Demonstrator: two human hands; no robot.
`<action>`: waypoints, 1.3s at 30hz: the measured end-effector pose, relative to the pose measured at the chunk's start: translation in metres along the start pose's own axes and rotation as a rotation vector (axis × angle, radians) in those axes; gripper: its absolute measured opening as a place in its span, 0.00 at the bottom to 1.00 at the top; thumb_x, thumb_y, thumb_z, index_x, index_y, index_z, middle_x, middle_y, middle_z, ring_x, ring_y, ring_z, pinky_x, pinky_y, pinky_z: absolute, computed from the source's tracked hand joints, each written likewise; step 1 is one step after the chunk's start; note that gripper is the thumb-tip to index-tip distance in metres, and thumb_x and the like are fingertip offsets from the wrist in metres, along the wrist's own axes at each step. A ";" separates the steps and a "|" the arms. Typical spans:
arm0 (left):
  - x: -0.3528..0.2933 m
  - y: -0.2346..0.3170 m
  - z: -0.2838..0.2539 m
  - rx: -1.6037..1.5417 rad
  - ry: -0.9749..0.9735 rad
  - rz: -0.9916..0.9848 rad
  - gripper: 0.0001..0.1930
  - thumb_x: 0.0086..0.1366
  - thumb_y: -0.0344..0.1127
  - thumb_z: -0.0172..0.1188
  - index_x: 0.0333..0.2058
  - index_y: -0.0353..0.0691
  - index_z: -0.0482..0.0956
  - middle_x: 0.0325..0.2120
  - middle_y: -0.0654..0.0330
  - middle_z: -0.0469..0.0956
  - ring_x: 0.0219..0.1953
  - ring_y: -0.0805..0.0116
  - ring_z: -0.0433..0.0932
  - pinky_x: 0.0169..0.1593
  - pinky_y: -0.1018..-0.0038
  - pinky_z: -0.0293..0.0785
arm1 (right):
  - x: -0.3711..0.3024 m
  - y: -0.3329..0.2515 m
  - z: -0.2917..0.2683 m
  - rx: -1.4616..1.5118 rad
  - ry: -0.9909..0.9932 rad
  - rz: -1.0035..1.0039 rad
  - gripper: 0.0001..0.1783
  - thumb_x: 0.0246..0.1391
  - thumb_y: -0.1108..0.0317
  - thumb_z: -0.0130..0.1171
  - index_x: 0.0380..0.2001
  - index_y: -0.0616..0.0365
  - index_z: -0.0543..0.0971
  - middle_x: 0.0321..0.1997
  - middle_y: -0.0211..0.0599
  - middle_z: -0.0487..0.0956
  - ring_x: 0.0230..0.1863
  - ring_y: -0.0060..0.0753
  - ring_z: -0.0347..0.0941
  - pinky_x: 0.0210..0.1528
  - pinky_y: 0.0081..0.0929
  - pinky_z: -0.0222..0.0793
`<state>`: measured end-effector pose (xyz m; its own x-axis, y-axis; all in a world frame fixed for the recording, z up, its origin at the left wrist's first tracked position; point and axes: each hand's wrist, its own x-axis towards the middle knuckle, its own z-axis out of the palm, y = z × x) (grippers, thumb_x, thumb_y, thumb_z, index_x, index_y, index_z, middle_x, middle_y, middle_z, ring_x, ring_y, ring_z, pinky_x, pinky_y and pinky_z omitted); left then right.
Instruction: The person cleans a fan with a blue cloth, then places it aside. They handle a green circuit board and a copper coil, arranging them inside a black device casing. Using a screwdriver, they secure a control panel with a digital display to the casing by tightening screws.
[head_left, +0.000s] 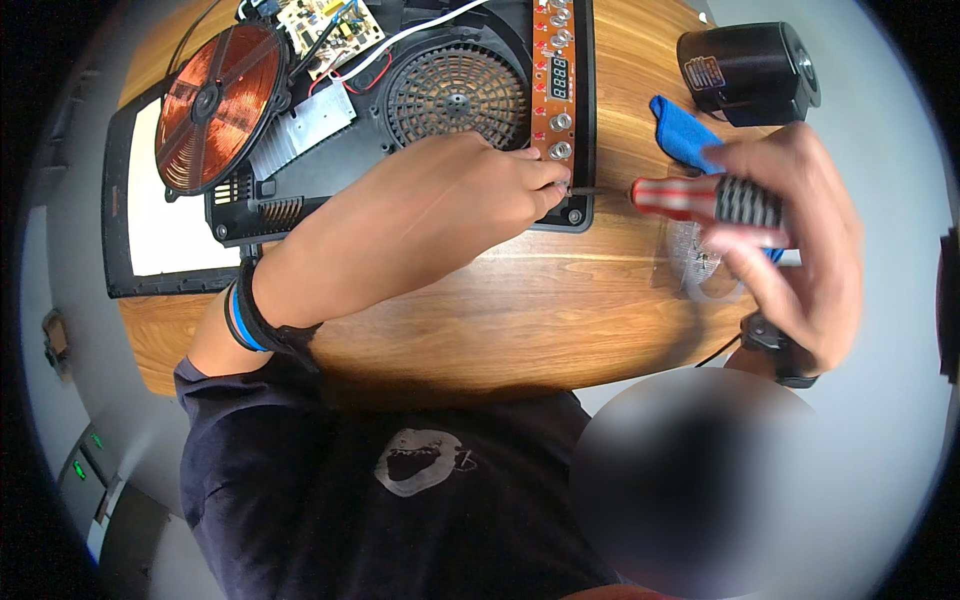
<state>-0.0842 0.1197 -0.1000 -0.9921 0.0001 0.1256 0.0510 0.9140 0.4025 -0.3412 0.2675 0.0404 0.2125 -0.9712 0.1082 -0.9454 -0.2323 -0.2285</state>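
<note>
An opened induction cooker base of black plastic lies on the table, with a long orange control board along its right side. My left hand reaches across to the near end of that board. Its fingers are pinched together there, and what they hold is hidden. My right hand, blurred by motion, grips a screwdriver with a red and black handle. The screwdriver lies nearly level, its thin shaft pointing left at my left fingertips by the base's near right corner.
A copper coil leans at the left over a white panel. Nearby are a heat sink, a circuit board with wires and a round grille. A blue cloth, black cylinder and clear dish are right.
</note>
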 end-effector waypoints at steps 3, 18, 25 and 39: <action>-0.001 0.000 0.003 -0.009 0.014 -0.016 0.28 0.69 0.23 0.62 0.68 0.31 0.82 0.71 0.53 0.81 0.73 0.59 0.81 0.65 0.62 0.80 | -0.003 -0.007 0.011 -0.078 0.081 0.168 0.26 0.63 0.57 0.79 0.54 0.66 0.85 0.55 0.49 0.87 0.51 0.46 0.88 0.54 0.38 0.83; 0.001 0.000 0.006 0.053 0.031 -0.033 0.24 0.70 0.24 0.60 0.64 0.31 0.86 0.71 0.53 0.81 0.53 0.58 0.88 0.62 0.64 0.82 | -0.005 -0.001 0.014 0.059 0.106 -0.065 0.16 0.67 0.66 0.73 0.51 0.63 0.82 0.62 0.54 0.83 0.60 0.54 0.85 0.61 0.47 0.82; 0.002 0.001 0.005 0.113 -0.012 -0.024 0.23 0.70 0.26 0.60 0.62 0.29 0.86 0.71 0.53 0.81 0.48 0.54 0.88 0.58 0.65 0.84 | -0.012 -0.006 0.018 -0.084 0.032 0.287 0.14 0.66 0.70 0.72 0.51 0.66 0.84 0.68 0.55 0.80 0.66 0.53 0.83 0.62 0.46 0.83; 0.001 0.003 0.008 0.205 0.063 0.035 0.20 0.71 0.28 0.60 0.59 0.29 0.88 0.67 0.52 0.84 0.46 0.59 0.88 0.54 0.67 0.83 | -0.002 -0.010 0.008 0.028 0.068 -0.013 0.26 0.67 0.51 0.72 0.53 0.65 0.84 0.61 0.59 0.83 0.62 0.59 0.84 0.62 0.51 0.81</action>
<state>-0.0858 0.1252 -0.1060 -0.9807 0.0140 0.1951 0.0547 0.9773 0.2048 -0.3305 0.2714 0.0342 0.2069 -0.9623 0.1765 -0.9351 -0.2476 -0.2535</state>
